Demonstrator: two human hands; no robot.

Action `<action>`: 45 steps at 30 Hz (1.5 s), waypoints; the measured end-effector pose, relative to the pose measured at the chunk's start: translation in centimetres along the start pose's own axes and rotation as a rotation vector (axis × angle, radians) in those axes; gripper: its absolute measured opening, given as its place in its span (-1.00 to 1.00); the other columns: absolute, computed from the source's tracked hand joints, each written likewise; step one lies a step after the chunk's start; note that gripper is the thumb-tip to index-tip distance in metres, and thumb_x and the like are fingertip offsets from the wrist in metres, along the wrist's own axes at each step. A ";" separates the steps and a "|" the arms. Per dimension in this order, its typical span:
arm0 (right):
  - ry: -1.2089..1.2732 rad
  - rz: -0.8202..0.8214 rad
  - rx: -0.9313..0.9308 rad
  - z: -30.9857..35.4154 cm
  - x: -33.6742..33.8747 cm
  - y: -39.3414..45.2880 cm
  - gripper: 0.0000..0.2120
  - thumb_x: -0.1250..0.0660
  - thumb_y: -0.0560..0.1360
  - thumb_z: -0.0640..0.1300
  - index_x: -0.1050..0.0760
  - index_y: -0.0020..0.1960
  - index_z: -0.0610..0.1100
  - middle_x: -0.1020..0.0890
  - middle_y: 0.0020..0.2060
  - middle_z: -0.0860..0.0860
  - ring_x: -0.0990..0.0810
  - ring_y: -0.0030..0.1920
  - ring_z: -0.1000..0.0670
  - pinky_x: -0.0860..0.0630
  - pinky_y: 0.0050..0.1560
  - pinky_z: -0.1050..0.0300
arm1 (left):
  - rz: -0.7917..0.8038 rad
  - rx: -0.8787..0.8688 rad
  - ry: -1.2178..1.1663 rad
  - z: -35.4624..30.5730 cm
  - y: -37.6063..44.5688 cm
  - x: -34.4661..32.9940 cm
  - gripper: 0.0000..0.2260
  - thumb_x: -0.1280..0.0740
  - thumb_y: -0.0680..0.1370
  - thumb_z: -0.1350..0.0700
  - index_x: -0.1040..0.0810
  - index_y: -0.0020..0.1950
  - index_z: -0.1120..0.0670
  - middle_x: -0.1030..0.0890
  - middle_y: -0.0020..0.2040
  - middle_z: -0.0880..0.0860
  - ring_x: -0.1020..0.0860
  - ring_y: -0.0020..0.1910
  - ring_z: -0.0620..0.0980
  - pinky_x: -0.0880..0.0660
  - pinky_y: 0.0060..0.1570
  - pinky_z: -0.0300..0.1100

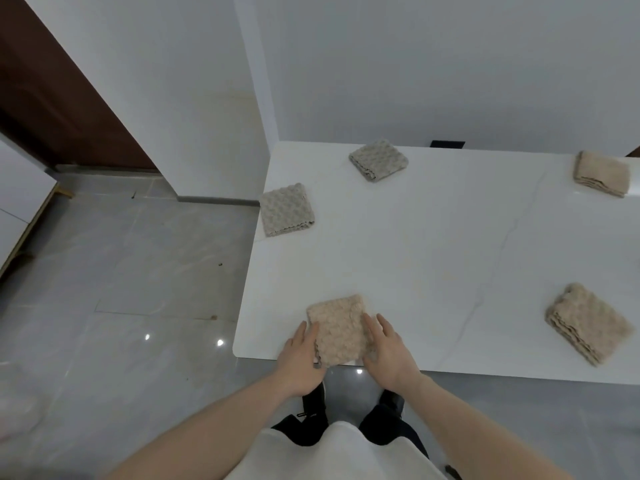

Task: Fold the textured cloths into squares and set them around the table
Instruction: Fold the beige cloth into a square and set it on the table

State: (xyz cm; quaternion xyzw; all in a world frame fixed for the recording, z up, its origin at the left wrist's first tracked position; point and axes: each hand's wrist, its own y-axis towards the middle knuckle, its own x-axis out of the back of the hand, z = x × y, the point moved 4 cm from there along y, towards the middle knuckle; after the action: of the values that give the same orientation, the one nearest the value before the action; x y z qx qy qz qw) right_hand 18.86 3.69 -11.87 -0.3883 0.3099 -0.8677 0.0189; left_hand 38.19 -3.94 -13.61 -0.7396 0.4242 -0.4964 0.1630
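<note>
A folded beige textured cloth lies at the near edge of the white table, close to its near left corner. My left hand touches the cloth's left side and my right hand its right side, fingers straight along the edges. Two grey folded cloths lie further off: one at the table's left edge, one near the far edge. Two beige folded cloths lie to the right: one at the far right, one near the front right.
A white wall runs behind the table with a dark outlet just above the tabletop. Grey glossy floor tiles stretch to the left. A brown door and a white cabinet stand at the far left.
</note>
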 end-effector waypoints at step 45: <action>-0.177 -0.051 0.064 -1.0 -3.3 -1.9 -0.29 -0.27 0.53 -0.08 -0.03 0.59 0.12 0.03 0.60 0.05 -0.18 0.50 -0.09 -0.38 0.40 0.02 | 0.121 -0.183 0.704 -2.0 5.3 2.4 -0.29 -0.17 0.62 -0.12 0.18 0.65 -0.14 0.29 0.65 -0.02 0.25 0.62 0.17 0.20 0.50 0.37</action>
State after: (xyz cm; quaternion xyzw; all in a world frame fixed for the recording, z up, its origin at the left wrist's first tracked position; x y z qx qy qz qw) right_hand 20.85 6.67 -13.51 -0.4705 0.2691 -0.8396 0.0368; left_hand 34.28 -8.61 -14.77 -0.5087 0.5400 -0.6699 -0.0304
